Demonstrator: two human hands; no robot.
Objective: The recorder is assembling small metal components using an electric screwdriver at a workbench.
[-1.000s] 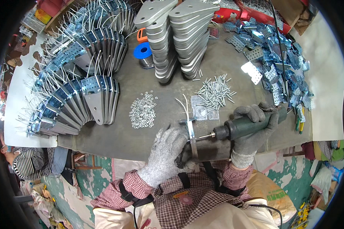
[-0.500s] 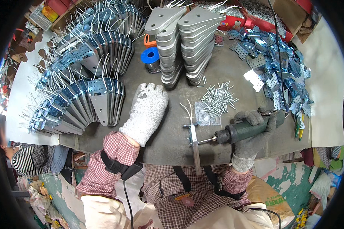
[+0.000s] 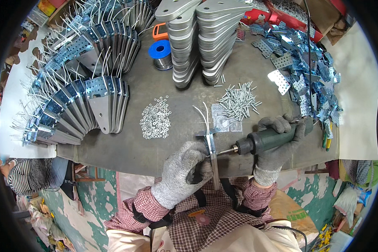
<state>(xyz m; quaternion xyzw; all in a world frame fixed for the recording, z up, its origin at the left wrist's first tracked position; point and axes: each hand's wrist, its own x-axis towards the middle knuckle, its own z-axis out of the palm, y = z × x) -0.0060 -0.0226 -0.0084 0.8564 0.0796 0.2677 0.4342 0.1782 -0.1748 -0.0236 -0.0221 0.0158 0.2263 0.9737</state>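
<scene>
The metal bracket stands on edge at the near rim of the surface, a narrow grey plate with white wires rising from its far end. We hold it with our left hand, gloved in grey knit, its fingers closed on the plate's left face. Our right hand, gloved likewise, has its fingers wrapped tight around the dark green electric screwdriver, which lies level with its bit tip touching the bracket's right face.

Just beyond the bracket we see a small perforated plate lying flat, and past it a loose heap of screws. To the left of those sits a pile of small washers.

Farther left, finished brackets with white wires fan out in a curved row. At the far middle stand two tall stacks of grey triangular plates, with a blue spool beside them. At the far right lies a scatter of perforated blue-tinted plates.
</scene>
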